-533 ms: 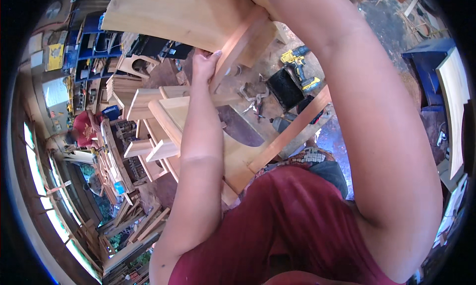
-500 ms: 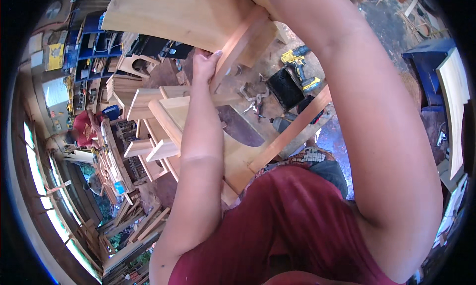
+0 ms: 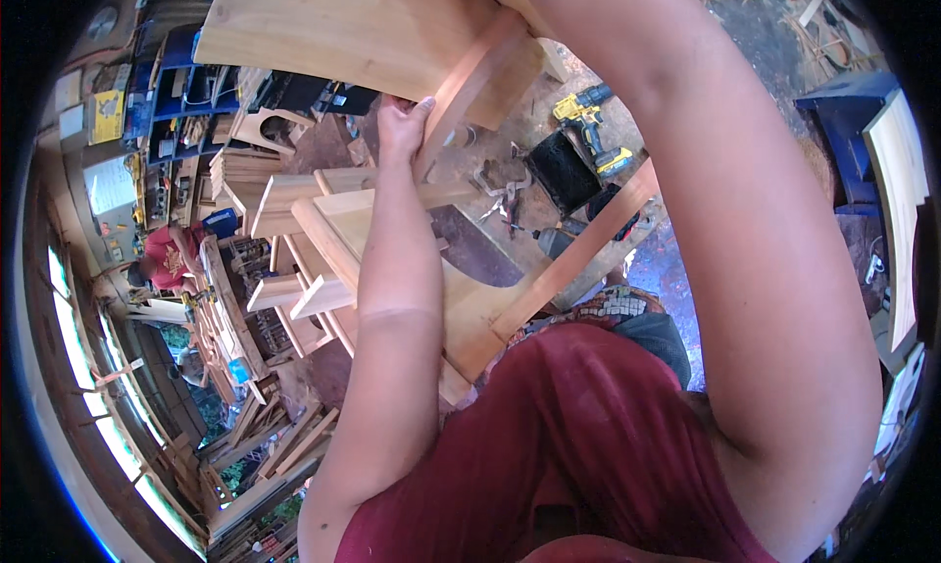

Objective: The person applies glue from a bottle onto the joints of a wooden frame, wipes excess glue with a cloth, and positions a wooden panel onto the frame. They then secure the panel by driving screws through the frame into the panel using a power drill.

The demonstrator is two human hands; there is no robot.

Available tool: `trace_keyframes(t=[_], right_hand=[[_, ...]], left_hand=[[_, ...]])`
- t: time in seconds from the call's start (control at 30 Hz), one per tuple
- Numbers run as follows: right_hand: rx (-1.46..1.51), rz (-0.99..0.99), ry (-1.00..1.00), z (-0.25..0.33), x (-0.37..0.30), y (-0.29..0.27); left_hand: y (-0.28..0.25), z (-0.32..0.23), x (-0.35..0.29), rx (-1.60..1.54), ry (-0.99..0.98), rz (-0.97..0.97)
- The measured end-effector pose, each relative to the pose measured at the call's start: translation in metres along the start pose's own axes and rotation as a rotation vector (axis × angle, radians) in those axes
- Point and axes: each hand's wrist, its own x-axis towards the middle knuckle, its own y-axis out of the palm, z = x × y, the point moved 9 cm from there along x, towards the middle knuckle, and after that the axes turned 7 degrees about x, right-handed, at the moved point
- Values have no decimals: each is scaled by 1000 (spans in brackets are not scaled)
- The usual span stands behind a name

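A broad pale wooden panel (image 3: 333, 24) with a reddish wooden rail (image 3: 470, 68) along one side fills the upper part of the head view. My left hand (image 3: 404, 127) grips its lower edge beside the rail, thumb up against the rail and the other fingers hidden behind the wood. My right arm (image 3: 725, 191) reaches up across the right side, and its hand lies beyond the top edge. Below the panel, under my left forearm, stands a wooden frame (image 3: 338, 244) with a curved cut-out board (image 3: 480, 303) and a slanting reddish rail (image 3: 578, 259).
A yellow cordless drill (image 3: 588, 132) lies beside a black box (image 3: 564, 171) on the stained floor, near a clamp (image 3: 505, 186). Blue shelving (image 3: 181, 97) stands at the far left. A person in a red shirt (image 3: 169, 254) is at a cluttered bench. A dark blue cabinet (image 3: 848, 132) stands right.
The panel and my left hand have shifted very slightly to the left. My left hand keeps its hold, and the rest looks the same.
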Motion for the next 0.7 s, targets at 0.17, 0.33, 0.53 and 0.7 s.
trace_keyframes(t=[0.17, 0.33, 0.53, 0.7], right_hand=[[-176, -52, -146, 11, 2, -4], [-246, -60, -106, 10, -3, -5], [-147, -56, -11, 12, -6, 0], [-160, -93, -39, 13, -6, -4]], left_hand=[[-1, 5, 5, -1, 43, -6], [2, 0, 2, -18, 56, -30], [-1, 2, 1, -87, 68, -31], [-1, 0, 2, -57, 46, -38]])
